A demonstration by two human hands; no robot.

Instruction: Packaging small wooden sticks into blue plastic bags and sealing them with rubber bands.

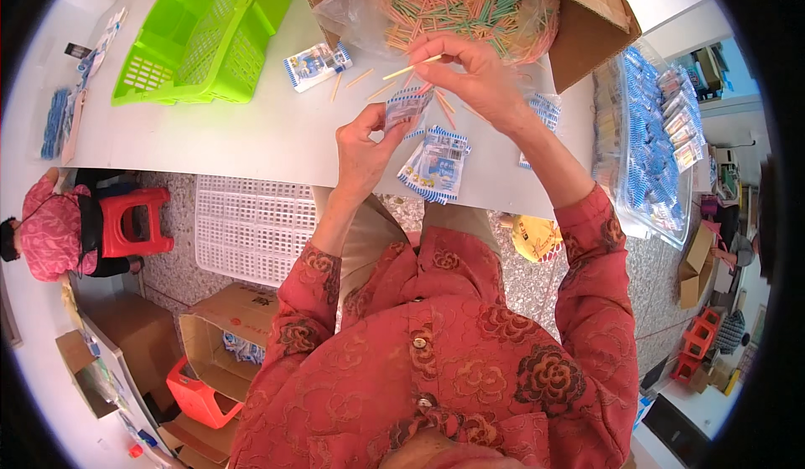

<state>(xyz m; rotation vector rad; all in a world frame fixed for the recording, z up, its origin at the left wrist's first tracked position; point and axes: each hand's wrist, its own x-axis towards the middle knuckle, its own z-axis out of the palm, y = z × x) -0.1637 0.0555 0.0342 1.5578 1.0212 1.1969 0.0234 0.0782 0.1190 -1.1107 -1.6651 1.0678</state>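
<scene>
In my left hand [362, 149] is a small blue-and-white plastic packet [404, 110], pinched upright between thumb and fingers. Just above it, my right hand [474, 79] pinches a thin pale yellow stick [402, 70], its tip pointing left. Loose pink and yellow sticks lie on the table around both hands. Closer to my body, a few flat packets [438, 163] overlap near the table edge. Beyond my right hand, a clear plastic bag [344, 12] full of pink, green and yellow sticks [461, 8] spills from a cardboard box [595, 29].
A bright green basket [197, 88] stands at the far left of the white table [277, 146]. Another packet [317, 67] lies beside it. On the right is a clear bin [625, 134] packed with packets. Below the table sit a white crate [251, 226] and a red stool [134, 222] with a seated person.
</scene>
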